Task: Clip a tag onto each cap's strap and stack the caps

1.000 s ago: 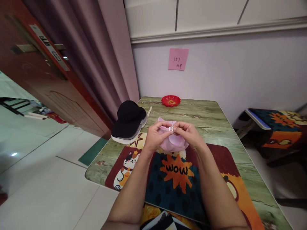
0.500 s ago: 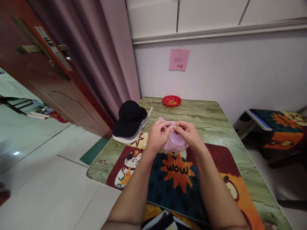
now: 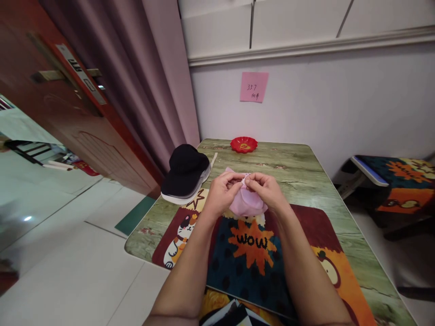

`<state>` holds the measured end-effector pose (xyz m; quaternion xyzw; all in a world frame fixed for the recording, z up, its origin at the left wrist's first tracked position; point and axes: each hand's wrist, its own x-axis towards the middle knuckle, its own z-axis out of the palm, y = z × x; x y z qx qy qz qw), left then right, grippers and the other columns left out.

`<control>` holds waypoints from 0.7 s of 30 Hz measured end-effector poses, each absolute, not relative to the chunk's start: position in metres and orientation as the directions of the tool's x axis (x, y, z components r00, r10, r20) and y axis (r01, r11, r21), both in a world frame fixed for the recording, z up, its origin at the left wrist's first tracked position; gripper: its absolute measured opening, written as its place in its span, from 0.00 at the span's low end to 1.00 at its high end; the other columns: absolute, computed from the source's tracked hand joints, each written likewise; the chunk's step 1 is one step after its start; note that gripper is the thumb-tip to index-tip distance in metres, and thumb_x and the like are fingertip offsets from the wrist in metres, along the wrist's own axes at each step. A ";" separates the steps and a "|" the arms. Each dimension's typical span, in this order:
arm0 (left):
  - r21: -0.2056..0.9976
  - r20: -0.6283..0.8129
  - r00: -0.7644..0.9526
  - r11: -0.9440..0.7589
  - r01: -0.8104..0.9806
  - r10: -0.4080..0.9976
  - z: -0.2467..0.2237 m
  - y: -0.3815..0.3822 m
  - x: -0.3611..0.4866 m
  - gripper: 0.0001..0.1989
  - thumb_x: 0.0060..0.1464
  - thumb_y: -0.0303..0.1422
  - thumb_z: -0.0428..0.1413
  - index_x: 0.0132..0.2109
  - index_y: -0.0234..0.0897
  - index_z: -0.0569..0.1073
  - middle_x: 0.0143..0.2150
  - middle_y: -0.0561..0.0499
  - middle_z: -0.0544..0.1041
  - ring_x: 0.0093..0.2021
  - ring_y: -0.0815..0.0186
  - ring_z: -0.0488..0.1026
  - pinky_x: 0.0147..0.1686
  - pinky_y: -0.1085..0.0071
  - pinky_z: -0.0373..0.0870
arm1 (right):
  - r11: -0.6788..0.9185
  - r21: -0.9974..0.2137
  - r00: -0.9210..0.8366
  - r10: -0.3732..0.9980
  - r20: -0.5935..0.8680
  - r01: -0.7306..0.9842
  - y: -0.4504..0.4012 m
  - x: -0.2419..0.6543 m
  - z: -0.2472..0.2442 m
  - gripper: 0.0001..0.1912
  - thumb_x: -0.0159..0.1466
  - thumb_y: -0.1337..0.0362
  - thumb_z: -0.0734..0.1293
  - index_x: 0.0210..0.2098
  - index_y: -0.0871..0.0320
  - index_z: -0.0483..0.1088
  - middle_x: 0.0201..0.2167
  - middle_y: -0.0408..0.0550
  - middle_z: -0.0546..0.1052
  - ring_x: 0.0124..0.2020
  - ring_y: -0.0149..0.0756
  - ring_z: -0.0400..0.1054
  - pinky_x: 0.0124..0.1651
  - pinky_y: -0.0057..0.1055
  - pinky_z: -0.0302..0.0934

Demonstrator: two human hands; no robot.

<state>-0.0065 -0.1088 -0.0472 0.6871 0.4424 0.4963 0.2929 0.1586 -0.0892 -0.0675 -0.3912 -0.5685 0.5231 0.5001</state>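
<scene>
A light pink cap (image 3: 248,203) is held over the far part of the patterned mat, its rounded fabric hanging below my fingers. My left hand (image 3: 224,191) pinches the cap's upper edge from the left. From the other side, my right hand (image 3: 265,188) pinches the same edge, its thumb and index finger almost touching the left fingertips. A small whitish strip shows between the fingertips; its details are too small to make out. Part of the cap is hidden behind both hands.
Left of my hands, a black cap (image 3: 186,170) lies on a white cap (image 3: 176,198). A red scalloped dish (image 3: 244,144) stands at the table's back. The mat (image 3: 248,267) covers the front of the wood-patterned table (image 3: 288,167). A pink note (image 3: 254,87) hangs on the wall.
The view has shifted very slightly. Both hands keep their pinch on the pink cap, with only small finger movement; a little more of the whitish strip shows.
</scene>
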 end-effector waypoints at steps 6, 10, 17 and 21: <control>0.893 0.343 0.204 -0.385 0.231 0.917 -0.050 -0.111 -0.011 0.11 0.58 0.31 0.57 0.46 0.38 0.80 0.30 0.52 0.78 0.29 0.68 0.72 0.29 0.74 0.68 | 0.122 -0.990 -0.231 0.964 0.135 -0.070 -0.093 0.162 -0.063 0.15 0.55 0.52 0.73 0.25 0.57 0.71 0.22 0.41 0.70 0.24 0.29 0.60 0.28 0.29 0.53; 0.908 0.319 0.228 -0.366 0.205 0.920 -0.049 -0.113 -0.011 0.11 0.57 0.31 0.57 0.45 0.35 0.80 0.29 0.52 0.76 0.28 0.69 0.70 0.28 0.75 0.66 | 0.120 -0.992 -0.260 0.957 0.128 -0.046 -0.094 0.164 -0.060 0.15 0.54 0.52 0.73 0.24 0.58 0.71 0.21 0.40 0.69 0.24 0.28 0.58 0.28 0.28 0.53; 0.901 0.362 0.223 -0.401 0.163 0.905 -0.051 -0.111 -0.008 0.11 0.55 0.32 0.61 0.45 0.34 0.80 0.36 0.48 0.80 0.33 0.68 0.73 0.34 0.74 0.69 | 0.104 -0.992 -0.222 0.968 0.119 -0.076 -0.093 0.164 -0.061 0.15 0.53 0.53 0.73 0.24 0.58 0.72 0.20 0.40 0.69 0.23 0.28 0.58 0.27 0.28 0.52; 0.899 0.370 0.168 -0.398 0.183 0.914 -0.056 -0.110 -0.008 0.12 0.53 0.33 0.63 0.44 0.35 0.80 0.35 0.49 0.80 0.32 0.67 0.74 0.34 0.73 0.70 | 0.083 -0.990 -0.212 0.972 0.105 -0.112 -0.092 0.162 -0.063 0.14 0.53 0.55 0.73 0.23 0.58 0.71 0.19 0.39 0.69 0.22 0.27 0.57 0.28 0.28 0.51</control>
